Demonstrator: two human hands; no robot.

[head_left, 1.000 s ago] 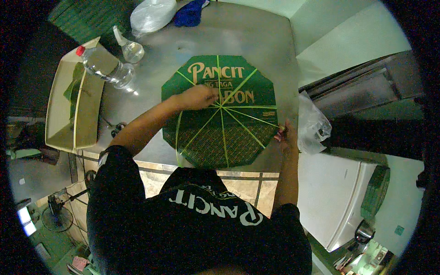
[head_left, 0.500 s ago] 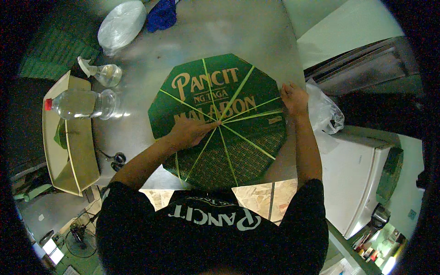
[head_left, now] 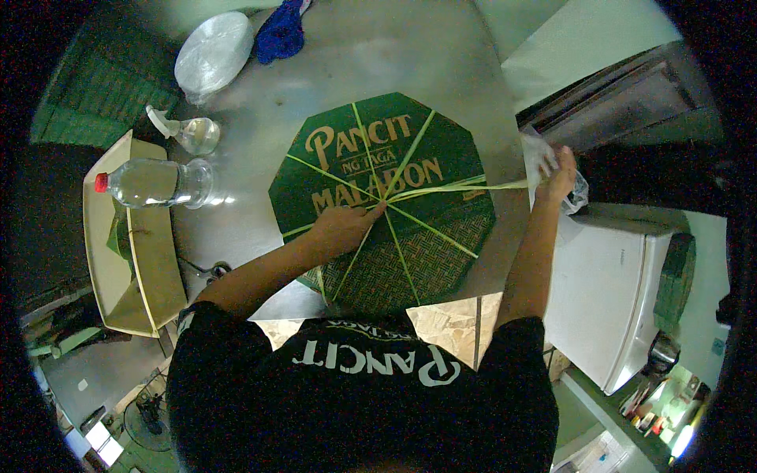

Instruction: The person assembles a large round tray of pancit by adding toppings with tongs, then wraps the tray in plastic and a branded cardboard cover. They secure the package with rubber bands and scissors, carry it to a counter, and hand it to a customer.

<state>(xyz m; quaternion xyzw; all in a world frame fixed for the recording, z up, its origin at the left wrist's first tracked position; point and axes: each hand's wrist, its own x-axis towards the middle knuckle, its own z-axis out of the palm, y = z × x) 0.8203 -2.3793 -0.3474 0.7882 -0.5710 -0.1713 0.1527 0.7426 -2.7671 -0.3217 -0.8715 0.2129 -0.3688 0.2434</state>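
A green, many-sided box (head_left: pixel 418 244) with tan lettering and a woven-pattern lower part lies flat on the metal table. Yellow-green plastic twine (head_left: pixel 457 188) crosses its top in several spokes that meet near the middle. At that crossing, the fingertips of my left hand (head_left: pixel 343 231) press together on the twine, with the palm over the box. My right hand (head_left: pixel 561 177) is off the box's right side, closed around loose strands of twine stretched taut from the crossing. Behind that hand is a clear plastic bag (head_left: pixel 538 158).
Left on the metal table (head_left: pixel 260 118) are a clear bottle with a red cap (head_left: pixel 154 184), a spray bottle (head_left: pixel 197 135), scissors (head_left: pixel 219 270) and a cream tray (head_left: pixel 150 303). A plastic-wrapped round stack (head_left: pixel 213 55) and blue cloth (head_left: pixel 280 33) lie farther back. A white fridge (head_left: pixel 599 292) stands right.
My right hand has moved outward to the right from the box's edge, drawing the twine strands out past it. My left fingertips stay at the crossing.
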